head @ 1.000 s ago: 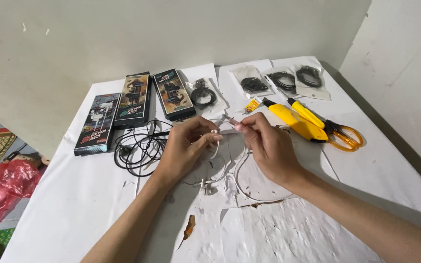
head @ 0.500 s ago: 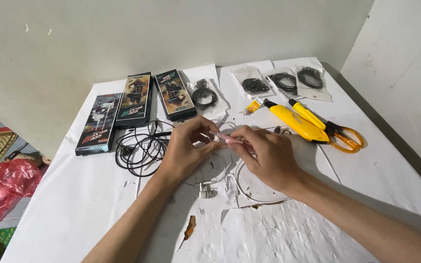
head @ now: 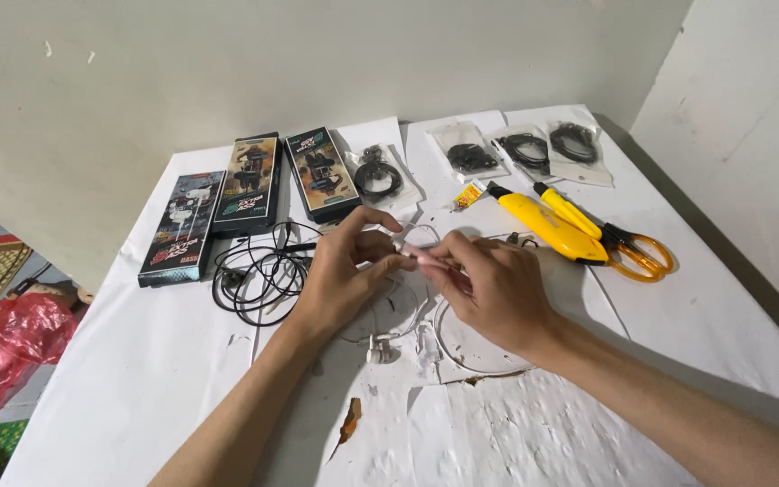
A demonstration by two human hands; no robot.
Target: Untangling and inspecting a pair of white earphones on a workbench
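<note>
Nearest us the torn white paper [head: 516,433] covers the table. Above it our left hand [head: 346,275] and right hand [head: 490,290] meet, fingers closed together on a thin pink piece [head: 426,256] joined to the white earphone wire [head: 412,316], whose earbud [head: 379,350] lies just below. We judge the work midway: the wire is in hand, not packed. Left lies a black cable tangle [head: 259,275]; right, yellow cutters [head: 547,221] and orange scissors [head: 637,252]. Farthest, three boxes [head: 250,185] and bagged cables [head: 520,149] sit untouched.
</note>
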